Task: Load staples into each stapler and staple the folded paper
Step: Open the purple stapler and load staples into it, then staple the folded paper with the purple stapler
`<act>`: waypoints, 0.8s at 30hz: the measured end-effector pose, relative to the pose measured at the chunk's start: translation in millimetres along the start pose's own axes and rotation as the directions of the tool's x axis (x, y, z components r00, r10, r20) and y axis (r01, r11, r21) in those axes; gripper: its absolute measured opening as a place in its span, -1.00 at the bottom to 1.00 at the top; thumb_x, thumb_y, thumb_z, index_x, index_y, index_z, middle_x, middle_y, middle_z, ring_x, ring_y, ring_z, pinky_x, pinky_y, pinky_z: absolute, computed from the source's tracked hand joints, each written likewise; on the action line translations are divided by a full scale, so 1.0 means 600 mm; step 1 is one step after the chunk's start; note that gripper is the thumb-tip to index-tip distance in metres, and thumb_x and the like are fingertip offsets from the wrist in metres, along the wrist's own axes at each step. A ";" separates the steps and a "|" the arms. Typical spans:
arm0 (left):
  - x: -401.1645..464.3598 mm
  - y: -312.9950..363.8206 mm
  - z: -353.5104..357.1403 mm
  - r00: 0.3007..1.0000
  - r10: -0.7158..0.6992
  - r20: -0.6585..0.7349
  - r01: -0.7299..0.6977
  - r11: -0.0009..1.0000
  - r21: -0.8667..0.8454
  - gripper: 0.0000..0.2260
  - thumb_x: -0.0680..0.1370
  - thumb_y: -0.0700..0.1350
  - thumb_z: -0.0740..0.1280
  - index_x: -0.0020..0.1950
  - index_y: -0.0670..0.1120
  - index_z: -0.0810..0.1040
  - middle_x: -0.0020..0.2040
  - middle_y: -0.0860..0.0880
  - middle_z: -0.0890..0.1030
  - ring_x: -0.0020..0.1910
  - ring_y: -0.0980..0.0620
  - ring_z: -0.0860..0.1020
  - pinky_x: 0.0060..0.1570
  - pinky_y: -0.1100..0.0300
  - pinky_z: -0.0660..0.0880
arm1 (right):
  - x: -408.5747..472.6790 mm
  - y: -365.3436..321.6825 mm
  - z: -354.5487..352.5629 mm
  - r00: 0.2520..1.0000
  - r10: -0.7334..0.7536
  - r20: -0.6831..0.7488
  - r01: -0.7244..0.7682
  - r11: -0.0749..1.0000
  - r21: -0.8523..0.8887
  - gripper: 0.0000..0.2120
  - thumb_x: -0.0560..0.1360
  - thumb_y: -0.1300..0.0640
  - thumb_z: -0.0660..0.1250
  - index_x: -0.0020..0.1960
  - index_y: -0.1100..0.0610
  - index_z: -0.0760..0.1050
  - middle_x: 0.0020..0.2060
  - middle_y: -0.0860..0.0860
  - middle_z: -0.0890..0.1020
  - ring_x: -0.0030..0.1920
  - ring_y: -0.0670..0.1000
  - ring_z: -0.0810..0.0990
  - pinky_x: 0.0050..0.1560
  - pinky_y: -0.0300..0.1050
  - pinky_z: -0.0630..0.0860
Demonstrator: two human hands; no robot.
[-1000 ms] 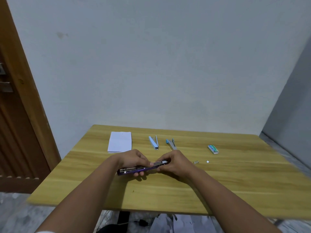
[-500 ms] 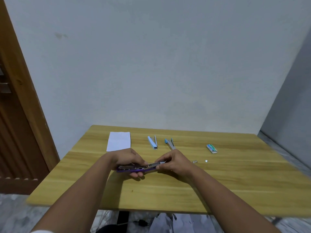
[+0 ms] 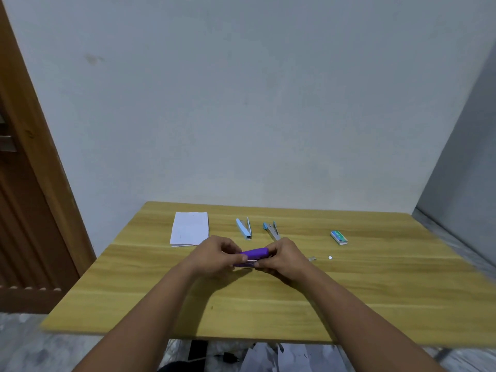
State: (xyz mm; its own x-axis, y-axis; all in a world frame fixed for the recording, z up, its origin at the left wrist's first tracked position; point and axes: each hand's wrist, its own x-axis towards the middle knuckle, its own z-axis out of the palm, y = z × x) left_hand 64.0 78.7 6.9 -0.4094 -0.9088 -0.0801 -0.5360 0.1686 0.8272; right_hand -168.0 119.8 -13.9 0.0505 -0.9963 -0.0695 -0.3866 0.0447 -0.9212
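The wooden table [image 3: 375, 299] carries everything, and the order of work is best read off it from the big things down. The folded paper [image 3: 190, 229] lies flat near the far left corner, well apart from the hands, so it is not yet in play. Toward the middle of the table, a little nearer the far edge than the near one, the left hand [image 3: 214, 255] and the right hand [image 3: 284, 257] are both closed around the purple stapler [image 3: 253, 255], one at each end, its purple top turned up between the fingers and a sliver of metal showing along its underside. Judging from that, the step in hand is shutting the stapler on its load, and it will go best if both ends are pressed together evenly, so the top seats straight over the channel rather than skewing. Behind the hands, near the far edge, the light blue stapler [image 3: 243, 228] and the grey stapler [image 3: 272, 230] lie gaping, seemingly awaiting their turn. The staple box [image 3: 338, 237] sits toward the far right corner; two small loose bits, probably staple strips [image 3: 312, 259], lie just right of the right hand, handy for the next load.
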 end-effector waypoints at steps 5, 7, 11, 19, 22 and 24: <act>-0.007 0.007 0.023 0.981 0.157 -0.117 -0.115 0.946 0.302 -0.82 0.56 0.06 0.39 0.13 0.12 0.71 0.01 0.16 0.69 -0.09 0.14 0.64 -0.05 0.14 0.61 | -0.006 0.002 0.000 0.999 0.032 -0.022 -0.030 0.995 0.099 -0.81 0.42 0.26 0.63 0.02 0.22 0.76 -0.24 0.19 0.74 -0.25 0.05 0.67 -0.16 -0.08 0.60; -0.013 0.004 0.031 0.957 0.269 -0.107 -0.188 0.858 0.478 -0.73 0.52 0.18 0.35 0.16 0.16 0.66 -0.04 0.17 0.63 -0.08 0.13 0.56 -0.11 0.13 0.55 | -0.009 -0.002 0.000 0.999 0.041 -0.033 -0.034 0.979 0.199 -0.81 0.42 0.25 0.64 0.00 0.28 0.74 -0.26 0.21 0.69 -0.30 0.06 0.61 -0.25 -0.09 0.54; -0.011 -0.014 0.046 0.947 0.318 -0.051 -0.242 0.806 0.540 -0.70 0.54 0.18 0.37 0.23 0.13 0.59 -0.04 0.14 0.58 -0.08 0.10 0.52 -0.05 0.11 0.56 | -0.013 -0.025 0.003 0.999 0.043 -0.033 -0.029 0.940 0.339 -0.76 0.45 0.13 0.64 0.01 0.25 0.72 -0.24 0.24 0.69 -0.33 0.10 0.54 -0.29 -0.03 0.49; -0.011 -0.013 0.018 0.978 0.210 -0.012 -0.211 0.973 -0.095 -0.78 0.59 0.06 0.42 0.21 0.08 0.70 0.00 0.12 0.75 -0.03 0.15 0.67 0.02 0.21 0.57 | 0.011 -0.064 0.029 1.000 0.001 -0.004 0.001 0.899 0.437 -0.75 0.47 0.10 0.60 0.12 0.13 0.73 0.10 0.23 0.73 -0.11 0.13 0.66 -0.03 0.08 0.62; -0.003 -0.038 -0.012 0.979 0.148 -0.139 -0.167 0.976 -0.142 -0.63 0.52 0.16 0.48 0.28 0.06 0.67 0.10 0.16 0.69 0.10 0.20 0.61 0.11 0.23 0.53 | 0.041 -0.071 0.046 0.999 0.034 -0.030 -0.017 0.894 0.448 -0.66 0.48 0.07 0.60 0.17 0.19 0.67 0.05 0.18 0.77 -0.03 0.10 0.72 0.03 0.04 0.57; 0.014 -0.076 -0.040 0.913 0.120 -0.389 -0.088 0.991 0.097 -0.56 0.53 0.25 0.40 0.35 0.09 0.62 0.27 0.16 0.61 0.28 0.10 0.52 0.27 0.06 0.48 | 0.069 -0.072 0.054 0.995 0.068 -0.067 -0.030 0.888 0.459 -0.69 0.49 0.10 0.59 0.16 0.18 0.64 -0.01 0.14 0.77 -0.06 0.10 0.74 -0.05 -0.01 0.62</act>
State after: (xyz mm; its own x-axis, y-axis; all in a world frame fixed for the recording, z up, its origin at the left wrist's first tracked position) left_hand 102.5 54.2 -18.3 -0.1506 -0.9585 0.2422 -0.5673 0.2844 0.7729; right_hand -119.2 79.1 10.7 -0.0379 -0.9936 -0.1063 0.0785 0.1031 -0.9916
